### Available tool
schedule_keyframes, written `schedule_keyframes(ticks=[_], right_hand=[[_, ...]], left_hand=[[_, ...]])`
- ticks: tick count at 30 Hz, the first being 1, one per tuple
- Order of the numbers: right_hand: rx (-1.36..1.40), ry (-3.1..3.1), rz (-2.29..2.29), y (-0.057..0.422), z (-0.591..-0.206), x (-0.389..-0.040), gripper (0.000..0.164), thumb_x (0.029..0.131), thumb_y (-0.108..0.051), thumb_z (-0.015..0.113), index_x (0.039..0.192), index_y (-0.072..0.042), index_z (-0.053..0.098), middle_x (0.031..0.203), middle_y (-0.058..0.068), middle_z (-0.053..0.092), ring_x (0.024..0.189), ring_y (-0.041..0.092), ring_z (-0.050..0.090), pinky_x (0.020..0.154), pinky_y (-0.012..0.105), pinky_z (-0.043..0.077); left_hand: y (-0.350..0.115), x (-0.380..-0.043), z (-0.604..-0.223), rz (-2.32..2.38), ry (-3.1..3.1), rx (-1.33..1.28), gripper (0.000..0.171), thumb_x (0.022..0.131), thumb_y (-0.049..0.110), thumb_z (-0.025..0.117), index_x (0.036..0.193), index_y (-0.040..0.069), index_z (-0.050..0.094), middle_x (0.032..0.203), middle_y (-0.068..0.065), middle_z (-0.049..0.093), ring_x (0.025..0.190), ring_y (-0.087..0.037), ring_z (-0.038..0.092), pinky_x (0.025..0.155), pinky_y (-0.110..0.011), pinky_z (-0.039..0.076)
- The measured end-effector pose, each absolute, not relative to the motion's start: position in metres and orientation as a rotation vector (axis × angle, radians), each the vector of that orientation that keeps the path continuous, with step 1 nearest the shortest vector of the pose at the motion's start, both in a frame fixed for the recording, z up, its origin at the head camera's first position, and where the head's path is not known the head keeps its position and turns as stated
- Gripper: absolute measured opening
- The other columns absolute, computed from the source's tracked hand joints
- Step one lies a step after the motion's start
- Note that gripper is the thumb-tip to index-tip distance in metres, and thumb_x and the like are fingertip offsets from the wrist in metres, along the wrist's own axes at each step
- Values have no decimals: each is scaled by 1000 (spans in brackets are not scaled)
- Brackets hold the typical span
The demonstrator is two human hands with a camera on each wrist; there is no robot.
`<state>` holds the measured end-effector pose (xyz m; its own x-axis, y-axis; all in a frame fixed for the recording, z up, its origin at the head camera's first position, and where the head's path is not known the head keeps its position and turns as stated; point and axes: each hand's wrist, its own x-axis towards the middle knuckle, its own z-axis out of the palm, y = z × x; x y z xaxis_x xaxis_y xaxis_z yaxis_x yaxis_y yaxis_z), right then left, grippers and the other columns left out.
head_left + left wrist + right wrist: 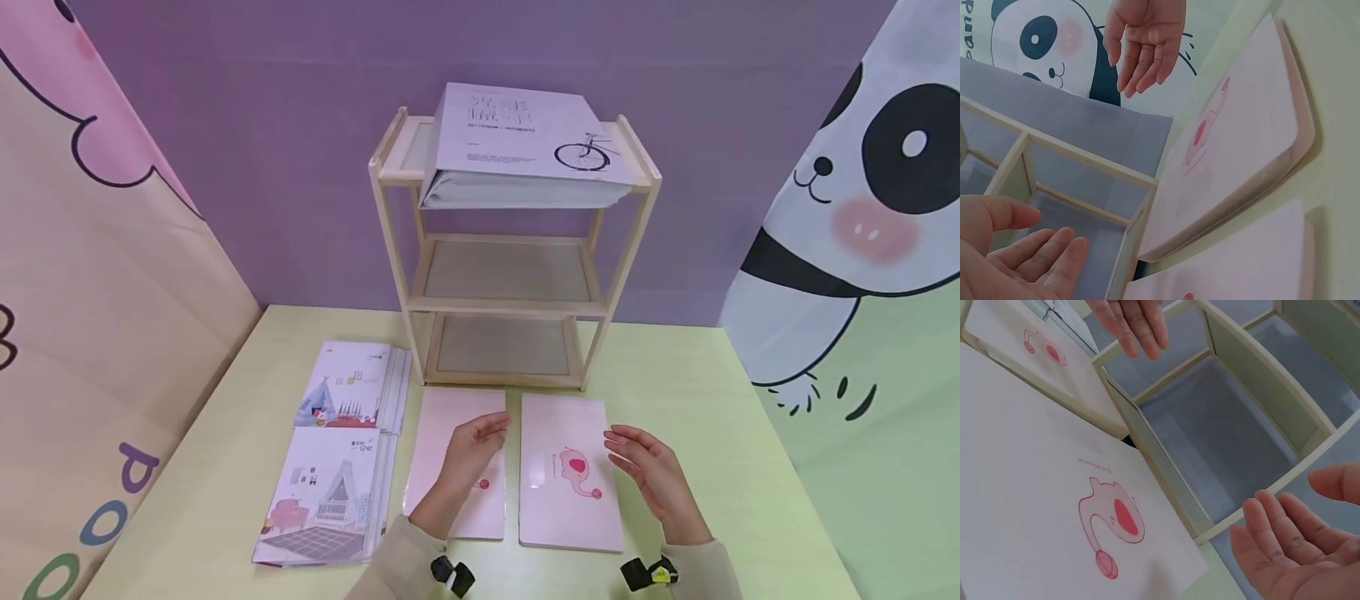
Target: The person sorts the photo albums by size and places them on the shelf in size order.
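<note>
Two pale pink notebooks with elephant drawings lie side by side in front of the shelf. Over the left pink notebook [450,417] hovers my left hand [472,454], holding nothing, its fingers relaxed and partly covering the drawing. Just off the right edge of the right pink notebook [555,517] is my right hand [652,475], its fingers loosely bent around nothing. In the left wrist view, the left hand [1029,256] shows an upturned palm. The right wrist view likewise has the right hand [1297,550] with palm visible, above the elephant notebook [1035,487].
A three-tier wooden shelf [506,310] stands at the back, with a thick white binder [517,137] bearing a bicycle picture on top. Left of the pink notebooks are two stacks of illustrated booklets, a rear stack [345,383] and a front stack [322,492], on the table [720,417].
</note>
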<state>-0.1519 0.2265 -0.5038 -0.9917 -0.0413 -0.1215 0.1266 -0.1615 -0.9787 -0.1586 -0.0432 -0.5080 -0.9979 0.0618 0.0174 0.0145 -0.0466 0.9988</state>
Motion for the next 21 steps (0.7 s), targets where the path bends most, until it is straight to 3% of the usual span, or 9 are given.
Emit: schedule_keyframes(ticks=[6, 13, 21], right_hand=[[207, 1958, -2332, 228, -510, -150, 31, 97, 0, 49, 124, 15, 50, 102, -2, 69, 98, 15, 66, 87, 28, 52], [322, 2003, -2304, 232, -516, -142, 33, 98, -3, 49, 126, 15, 50, 100, -4, 68, 97, 12, 66, 88, 29, 51], [415, 2031, -2218, 233, -521, -134, 34, 99, -11, 51, 125, 12, 54, 110, 2, 68, 98, 12, 64, 85, 33, 52]], left_hand=[[-38, -152, -513, 2201, 2170, 63, 38, 91, -1, 55, 124, -18, 53, 122, -31, 58, 115, -42, 56, 79, -19, 50], [-28, -145, -522, 2147, 2183, -6, 38, 94, 3, 55, 123, -20, 52, 122, -33, 57, 113, -42, 58, 93, -42, 49], [-25, -134, -528, 2054, 2186, -26, 42, 96, 7, 53, 129, -19, 48, 130, -33, 52, 121, -44, 51, 97, -49, 44]])
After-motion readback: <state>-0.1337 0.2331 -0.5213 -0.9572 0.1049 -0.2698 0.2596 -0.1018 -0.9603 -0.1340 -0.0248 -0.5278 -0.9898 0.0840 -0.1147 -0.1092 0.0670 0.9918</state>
